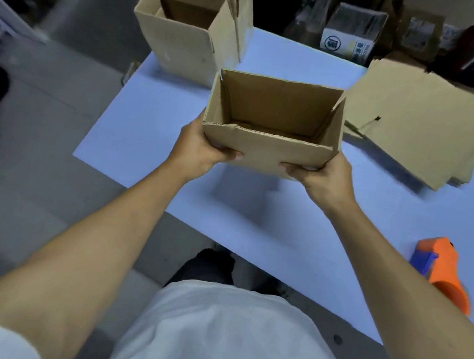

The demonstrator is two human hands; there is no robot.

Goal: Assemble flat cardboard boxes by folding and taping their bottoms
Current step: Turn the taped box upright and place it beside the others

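An erected brown cardboard box (266,149) hangs above the pale blue table (148,138), its open top facing me. My left hand (200,144) grips its near left bottom corner and my right hand (325,176) grips its near right bottom corner, fingers curled under it. Its inside bottom looks closed. An orange and blue tape dispenser (441,269) lies on the table to the right, away from both hands. A stack of flat cardboard blanks (413,122) lies at the back right.
Two assembled boxes (188,34) stand open-topped at the table's back left corner. Bags and packaged goods (353,32) crowd the far edge. Grey floor and dark shelving lie to the left. The table's near edge runs diagonally in front of my torso.
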